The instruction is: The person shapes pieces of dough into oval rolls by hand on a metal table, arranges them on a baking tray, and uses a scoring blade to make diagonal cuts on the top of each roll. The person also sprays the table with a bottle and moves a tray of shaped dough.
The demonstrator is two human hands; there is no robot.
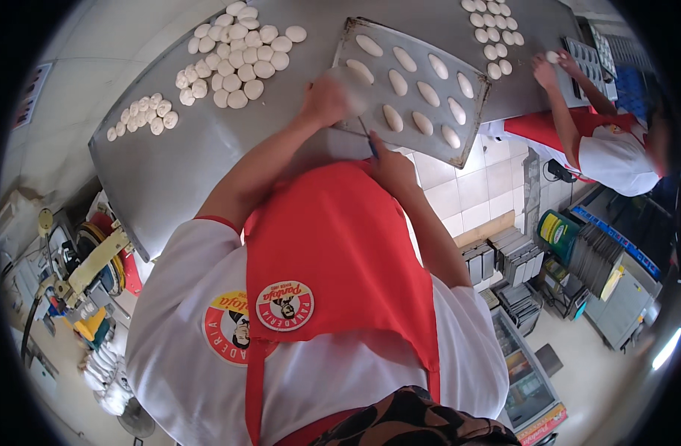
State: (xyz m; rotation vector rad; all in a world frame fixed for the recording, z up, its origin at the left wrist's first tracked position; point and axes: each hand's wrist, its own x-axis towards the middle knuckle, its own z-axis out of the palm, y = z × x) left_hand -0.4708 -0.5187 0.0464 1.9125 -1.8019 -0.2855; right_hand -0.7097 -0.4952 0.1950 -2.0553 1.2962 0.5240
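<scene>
Black-and-brown patterned cloth (422, 422) lies nearest. The blurred left hand (327, 100), grip unreadable, overlaps the left edge of a grey rectangular metal tray (411, 143); pale oval dough pieces (398, 82) lie rightward, long axes slanting nearward-right; the right hand (389, 165) clasps a slim blue-handled blade (373, 145).

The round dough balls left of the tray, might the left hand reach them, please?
Probably yes: only tabletop shows between the left hand and the nearest round dough balls, though blur hides whether it is free.
</scene>
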